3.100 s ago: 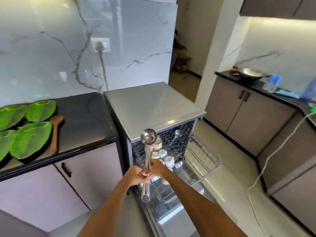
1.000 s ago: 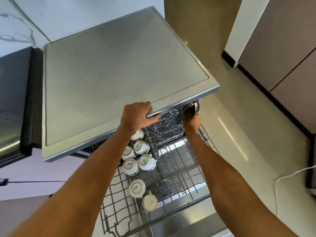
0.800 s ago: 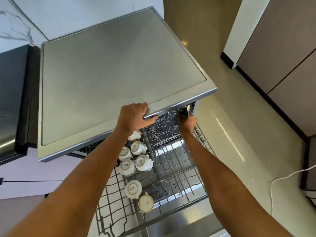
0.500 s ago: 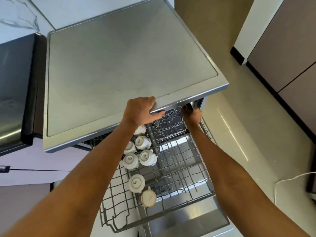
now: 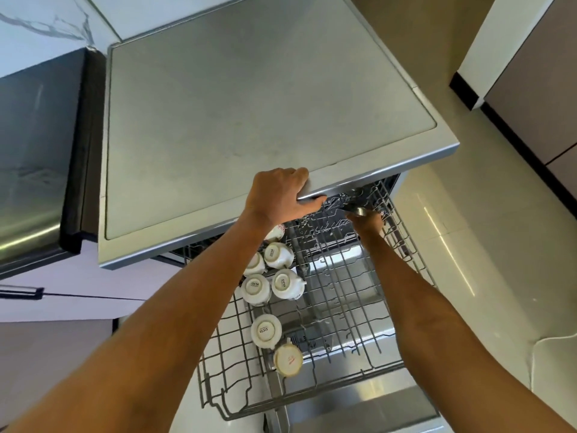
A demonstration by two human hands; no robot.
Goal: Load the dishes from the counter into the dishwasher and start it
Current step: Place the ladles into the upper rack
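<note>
While left hand (image 5: pixel 282 195) grips dishwasher top (image 5: pixel 249 120), right hand (image 5: pixel 367 220) unclear (cups (image 5: pixel 282 284) read "SISTA").

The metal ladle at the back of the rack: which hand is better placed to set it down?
The right hand. It already holds the metal ladle over the back of the upper rack, under the dishwasher top. The left hand is busy gripping that top's front edge.

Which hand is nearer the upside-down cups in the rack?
Left. The left hand grips the dishwasher top's edge right above the cups; the right hand is farther right.
</note>
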